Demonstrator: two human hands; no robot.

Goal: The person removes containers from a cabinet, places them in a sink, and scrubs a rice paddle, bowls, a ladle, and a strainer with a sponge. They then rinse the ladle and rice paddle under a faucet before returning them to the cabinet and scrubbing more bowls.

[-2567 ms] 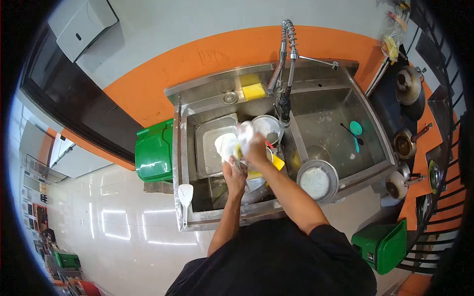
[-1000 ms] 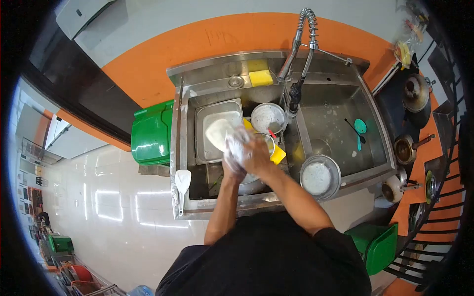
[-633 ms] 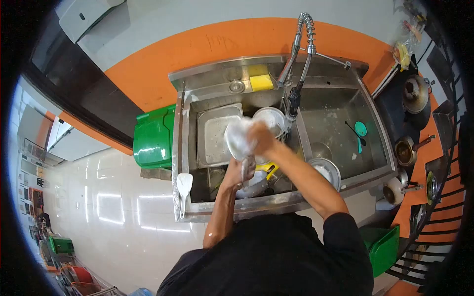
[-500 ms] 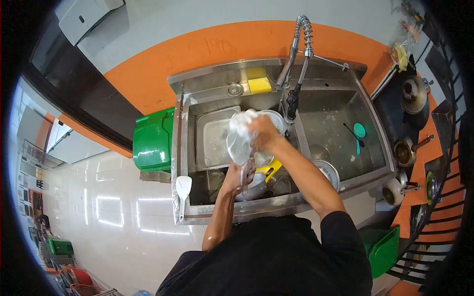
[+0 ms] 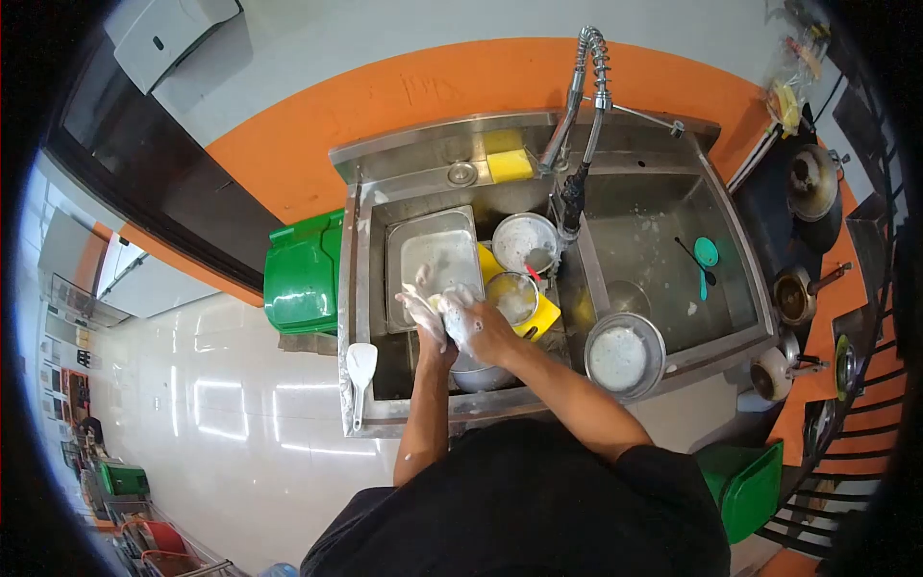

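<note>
My left hand (image 5: 428, 327) and my right hand (image 5: 471, 327) meet over the left basin, both coated in white suds. My right hand curls around a foam-covered sponge (image 5: 436, 302), of which a pale bit shows between the hands. My left hand is bent against it; foam and the other hand hide what it grips. Below and behind them is a rectangular steel pan (image 5: 461, 223) with soapy water. To their right stand a round bowl with suds (image 5: 524, 236), a smaller pot (image 5: 512, 300) and a yellow board or tray (image 5: 545, 315).
A white rice paddle (image 5: 361, 363) lies on the sink's left rim. A foamy steel bowl (image 5: 623, 358) sits at the right basin's front, with a turquoise ladle (image 5: 706, 253) beyond. A spring faucet (image 5: 574, 192) rises between the basins. A yellow sponge (image 5: 510, 165) rests on the back ledge.
Both hands have moved down and left, toward my body. The white spoon-shaped utensil seen in my left hand no longer shows clearly. The bowls behind have come into view.
</note>
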